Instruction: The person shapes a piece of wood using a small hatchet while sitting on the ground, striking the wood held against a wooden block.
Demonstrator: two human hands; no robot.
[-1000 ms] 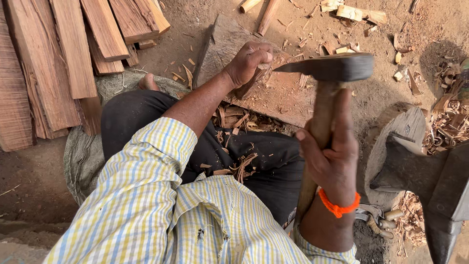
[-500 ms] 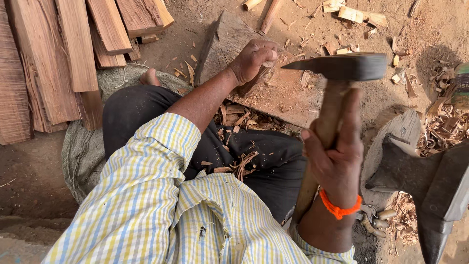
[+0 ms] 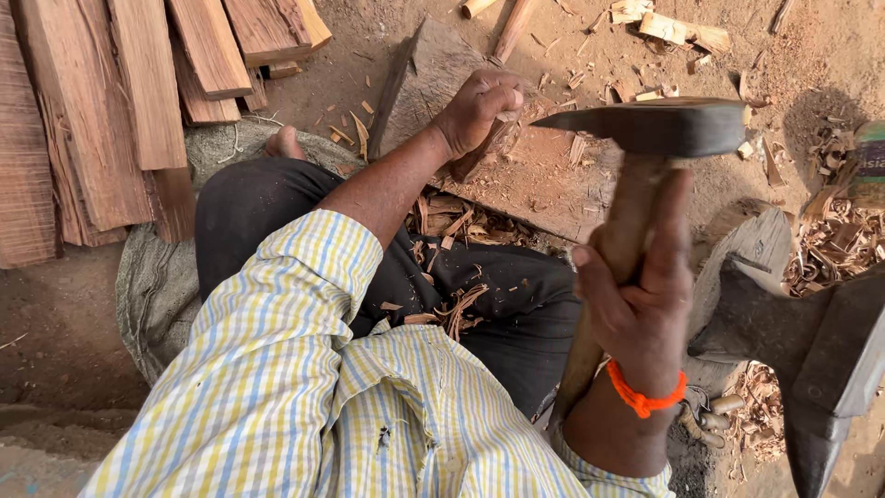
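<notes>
My right hand (image 3: 641,304) grips the wooden handle of an adze-like hammer (image 3: 659,129), its dark metal head raised above the work. My left hand (image 3: 479,111) is closed around a small reddish piece of wood (image 3: 481,152), holding it upright on a flat wooden chopping block (image 3: 553,180) on the ground in front of me. An orange band sits on my right wrist. I sit cross-legged in dark trousers and a striped shirt, with wood shavings on my lap.
Split reddish planks (image 3: 120,101) lie stacked at the upper left. A second dark metal tool (image 3: 811,360) rests at the right near a wood stump (image 3: 751,249). Chips and shavings (image 3: 830,240) litter the dirt. A sack mat (image 3: 161,286) lies under me.
The hammer head has shifted slightly lower and nearer the held wood piece; my left hand keeps the piece on the block.
</notes>
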